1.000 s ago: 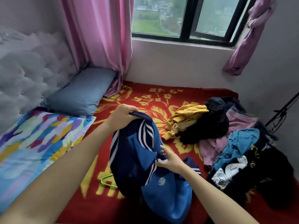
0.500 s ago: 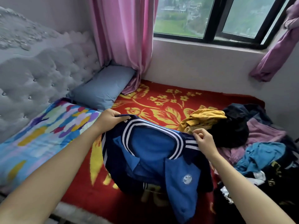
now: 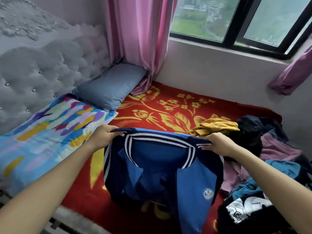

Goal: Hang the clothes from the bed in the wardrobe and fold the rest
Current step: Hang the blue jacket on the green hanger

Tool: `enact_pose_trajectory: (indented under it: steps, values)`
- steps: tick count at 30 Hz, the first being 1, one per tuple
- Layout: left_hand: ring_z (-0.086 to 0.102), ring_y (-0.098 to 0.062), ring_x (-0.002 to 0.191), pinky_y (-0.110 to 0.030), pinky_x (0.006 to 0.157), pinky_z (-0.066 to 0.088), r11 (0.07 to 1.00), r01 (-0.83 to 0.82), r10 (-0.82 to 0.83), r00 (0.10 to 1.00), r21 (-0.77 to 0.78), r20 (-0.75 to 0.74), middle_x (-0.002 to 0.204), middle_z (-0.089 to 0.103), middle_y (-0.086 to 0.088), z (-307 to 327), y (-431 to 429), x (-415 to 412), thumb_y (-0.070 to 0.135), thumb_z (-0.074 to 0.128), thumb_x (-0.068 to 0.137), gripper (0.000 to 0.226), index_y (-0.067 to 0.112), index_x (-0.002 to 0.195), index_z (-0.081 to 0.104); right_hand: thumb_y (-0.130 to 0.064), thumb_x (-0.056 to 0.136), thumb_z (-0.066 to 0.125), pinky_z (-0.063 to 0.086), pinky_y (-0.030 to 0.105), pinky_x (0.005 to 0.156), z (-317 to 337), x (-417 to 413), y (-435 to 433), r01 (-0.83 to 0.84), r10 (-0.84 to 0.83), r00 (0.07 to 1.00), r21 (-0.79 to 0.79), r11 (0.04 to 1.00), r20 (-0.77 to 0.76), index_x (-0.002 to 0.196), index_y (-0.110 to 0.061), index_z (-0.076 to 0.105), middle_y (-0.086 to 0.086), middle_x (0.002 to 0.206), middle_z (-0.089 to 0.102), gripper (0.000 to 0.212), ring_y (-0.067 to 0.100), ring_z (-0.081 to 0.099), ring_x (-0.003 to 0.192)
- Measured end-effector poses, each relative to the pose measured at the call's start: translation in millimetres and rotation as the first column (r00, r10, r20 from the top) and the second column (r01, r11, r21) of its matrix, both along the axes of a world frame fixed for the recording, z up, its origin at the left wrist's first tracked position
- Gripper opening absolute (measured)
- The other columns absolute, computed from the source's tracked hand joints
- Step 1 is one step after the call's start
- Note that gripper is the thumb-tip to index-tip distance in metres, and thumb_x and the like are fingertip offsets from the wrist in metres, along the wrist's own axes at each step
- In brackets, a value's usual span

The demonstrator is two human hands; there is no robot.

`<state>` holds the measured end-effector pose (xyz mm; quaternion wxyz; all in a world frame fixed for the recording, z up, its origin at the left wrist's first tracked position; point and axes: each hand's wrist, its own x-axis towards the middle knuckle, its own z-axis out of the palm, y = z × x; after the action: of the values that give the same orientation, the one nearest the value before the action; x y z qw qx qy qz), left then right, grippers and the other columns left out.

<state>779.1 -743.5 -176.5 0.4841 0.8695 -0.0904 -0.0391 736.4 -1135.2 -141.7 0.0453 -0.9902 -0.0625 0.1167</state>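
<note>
A blue jacket [image 3: 168, 174] with navy sides and white stripes hangs spread open above the red flowered blanket [image 3: 152, 105]. My left hand [image 3: 104, 135] grips its left shoulder and my right hand [image 3: 217, 143] grips its right shoulder, both at the same height. A pile of clothes [image 3: 270, 149] lies at the right of the bed: a yellow garment [image 3: 217, 127], a black one, a mauve one, a teal one and a black printed shirt [image 3: 244, 210].
A grey pillow [image 3: 111, 85] and a multicoloured pillow [image 3: 42, 125] lie against the tufted grey headboard [image 3: 42, 68] on the left. Pink curtains [image 3: 140, 39] hang beside the window [image 3: 236, 19] behind the bed.
My hands moved apart and stretched the jacket out flat by its shoulders. The right hand shifted from the jacket's middle to its right shoulder. The view turned left.
</note>
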Motion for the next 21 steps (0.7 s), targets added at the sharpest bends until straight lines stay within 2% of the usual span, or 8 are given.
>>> enact_pose_trajectory:
  steps: [3,7,10,13,15,17,19,21]
  values:
    - [0.055,-0.002,0.066,-0.02,0.063,0.04,0.997,-0.062,0.063,0.998,-0.035,0.019,0.071,0.064,0.001,13.3,-6.6,43.0,0.017,0.063,0.089,0.015,0.007,0.086,0.074,-0.025,0.088,0.06,0.042,0.033,0.066,40.3,50.5,4.7,0.158,-0.155,0.934,0.015,0.987,0.321,0.095,-0.011,0.07,0.013,0.099,0.068,0.019,0.032,0.061,0.091]
    - [0.041,-0.012,0.063,-0.03,0.058,0.027,0.983,-0.159,0.178,0.949,-0.089,0.26,0.066,0.053,-0.012,98.1,-2.6,126.5,0.023,0.06,0.091,0.031,-0.006,0.092,0.069,-0.011,0.088,0.051,0.044,0.037,0.081,143.1,128.7,34.6,0.257,-0.312,0.703,0.181,0.949,0.639,0.107,-0.012,0.067,0.019,0.111,0.064,0.025,0.039,0.057,0.102]
    - [0.039,-0.004,0.051,-0.022,0.052,0.031,0.951,-0.228,0.301,0.839,-0.21,0.453,0.049,0.047,0.007,184.0,15.5,175.2,0.037,0.059,0.089,0.026,0.016,0.075,0.066,-0.012,0.086,0.043,0.041,0.037,0.081,205.8,158.4,62.4,0.246,-0.445,0.412,0.373,0.895,0.795,0.115,-0.023,0.063,0.012,0.116,0.062,0.037,0.035,0.055,0.106]
    - [0.055,-0.009,0.078,-0.027,0.081,0.047,0.924,-0.175,0.341,0.78,-0.341,0.524,0.064,0.058,0.019,225.5,37.1,209.3,0.029,0.05,0.089,0.019,0.03,0.069,0.049,-0.018,0.087,0.039,0.035,0.033,0.079,232.9,178.3,87.5,0.213,-0.51,0.266,0.467,0.858,0.818,0.115,-0.026,0.061,0.005,0.117,0.062,0.037,0.029,0.054,0.106]
    - [0.054,0.011,0.076,-0.024,0.091,0.046,0.94,-0.151,0.301,0.792,-0.307,0.531,0.067,0.06,0.033,228.5,47.6,222.9,0.019,0.045,0.095,0.025,0.032,0.075,0.048,-0.019,0.086,0.04,0.036,0.033,0.078,226.2,188.8,97.7,0.236,-0.526,0.275,0.473,0.848,0.805,0.113,-0.024,0.063,0.006,0.116,0.063,0.036,0.029,0.055,0.105]
    - [0.049,0.019,0.064,-0.021,0.084,0.045,0.956,-0.125,0.252,0.809,-0.264,0.531,0.062,0.055,0.042,216.0,56.6,225.7,0.029,0.046,0.093,0.024,0.034,0.072,0.055,-0.017,0.084,0.043,0.035,0.033,0.077,199.3,195.4,101.2,0.236,-0.538,0.33,0.484,0.843,0.776,0.11,-0.02,0.065,0.01,0.112,0.065,0.034,0.032,0.056,0.104]
    - [0.045,0.012,0.053,-0.016,0.062,0.04,0.973,-0.118,0.205,0.839,-0.199,0.504,0.052,0.055,0.03,180.3,68.9,229.3,0.04,0.056,0.084,0.015,0.034,0.076,0.066,-0.016,0.084,0.049,0.038,0.034,0.077,154.1,204.1,107.0,0.252,-0.56,0.444,0.503,0.827,0.699,0.106,-0.015,0.068,0.015,0.107,0.066,0.029,0.034,0.057,0.101]
    - [0.038,0.006,0.052,-0.019,0.052,0.03,0.991,-0.101,0.128,0.919,-0.092,0.374,0.05,0.05,0.016,116.6,79.6,228.1,0.024,0.065,0.085,0.019,0.006,0.086,0.072,-0.019,0.085,0.056,0.042,0.033,0.076,95.5,206.6,114.0,0.313,-0.582,0.587,0.505,0.805,0.563,0.102,-0.012,0.071,0.017,0.103,0.068,0.023,0.036,0.06,0.099]
